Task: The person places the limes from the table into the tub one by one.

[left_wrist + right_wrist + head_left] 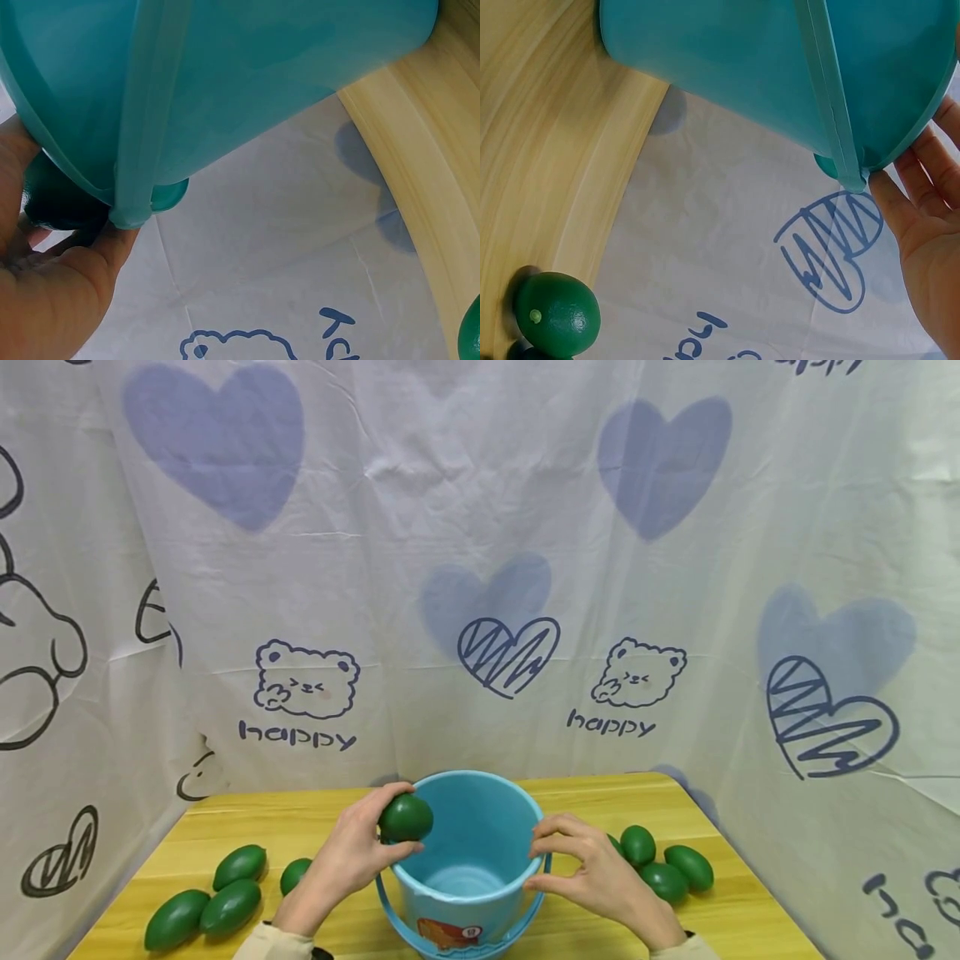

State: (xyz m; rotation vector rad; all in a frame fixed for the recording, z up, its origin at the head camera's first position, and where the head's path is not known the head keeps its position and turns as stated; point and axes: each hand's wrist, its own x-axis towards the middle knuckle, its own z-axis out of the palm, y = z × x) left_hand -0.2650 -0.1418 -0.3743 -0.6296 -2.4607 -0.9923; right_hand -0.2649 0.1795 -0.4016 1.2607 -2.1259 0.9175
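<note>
A light blue bucket (470, 881) stands upright at the middle of the table, its inner floor visible. My left hand (367, 839) grips a dark green lime (406, 817) at the bucket's left rim, thumb on the near side and fingers behind. In the left wrist view, the lime (64, 193) is partly covered by the hand, and a finger touches the handle joint (133, 214). At the opposite rim my right hand (588, 868) rests its fingertips, thumb apart, with no lime in it. The right wrist view shows those fingers (922, 176) against the rim beside the hinge.
Several limes (231, 906) lie left of the bucket, one lime (295, 875) just behind my left forearm. Another group of limes (688, 867) lies at the right, beside my right wrist. A printed cloth (420, 693) hangs behind the wooden table (585, 793) and along its sides.
</note>
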